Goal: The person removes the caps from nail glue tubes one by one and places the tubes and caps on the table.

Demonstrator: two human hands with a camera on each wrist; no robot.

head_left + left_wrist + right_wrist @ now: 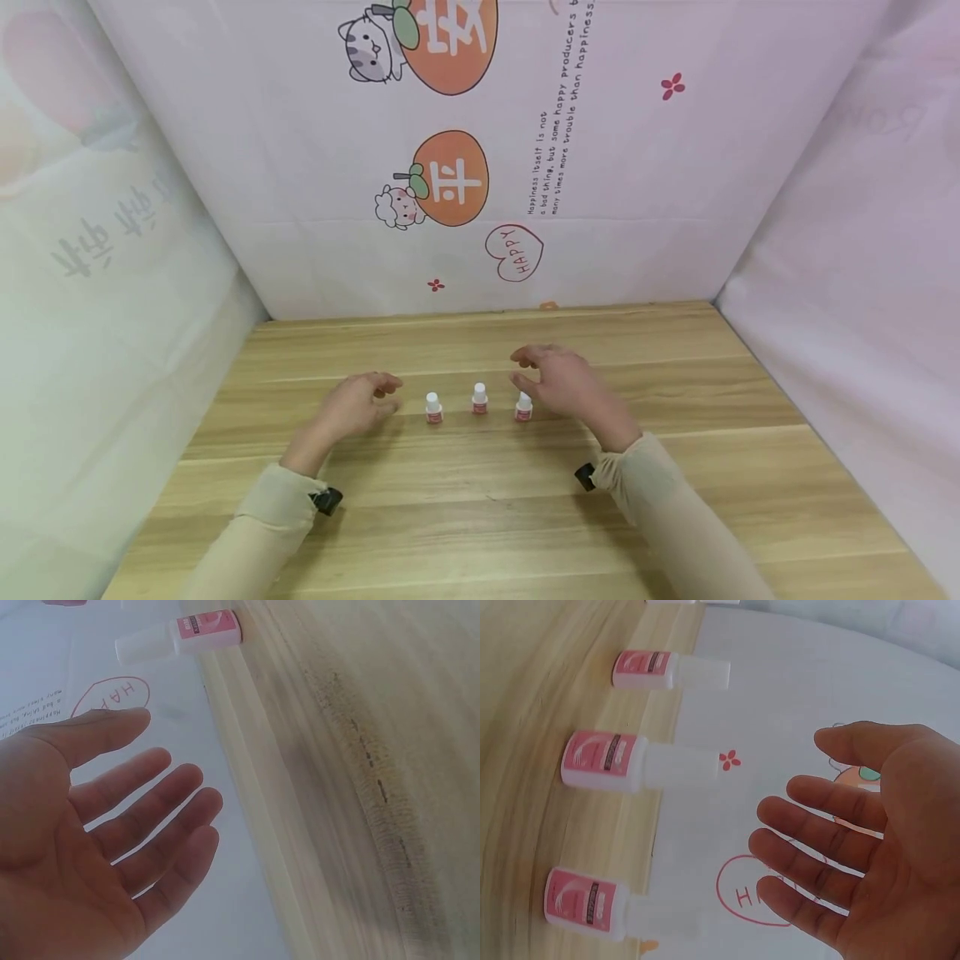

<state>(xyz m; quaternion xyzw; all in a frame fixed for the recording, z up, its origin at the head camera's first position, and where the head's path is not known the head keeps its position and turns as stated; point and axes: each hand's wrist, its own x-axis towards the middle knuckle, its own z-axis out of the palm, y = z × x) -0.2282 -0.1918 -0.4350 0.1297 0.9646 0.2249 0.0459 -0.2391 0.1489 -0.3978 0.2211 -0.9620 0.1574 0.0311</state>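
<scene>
Small white bottles with pink labels and tall white caps stand upright in a row on the wooden table. In the head view these are a left bottle, a middle bottle and a right bottle. My left hand hovers left of the row, fingers loosely bent, holding nothing; its wrist view shows one bottle beyond the thumb. My right hand is above and beside the right bottle, overlapping its cap. Its fingers are relaxed with nothing between them, and its wrist view has several bottles left of the fingers.
The wood-grain table reaches a white printed cloth hung at the back. More white cloth flanks it on the left and right. Dark wrist-worn devices sit below both hands.
</scene>
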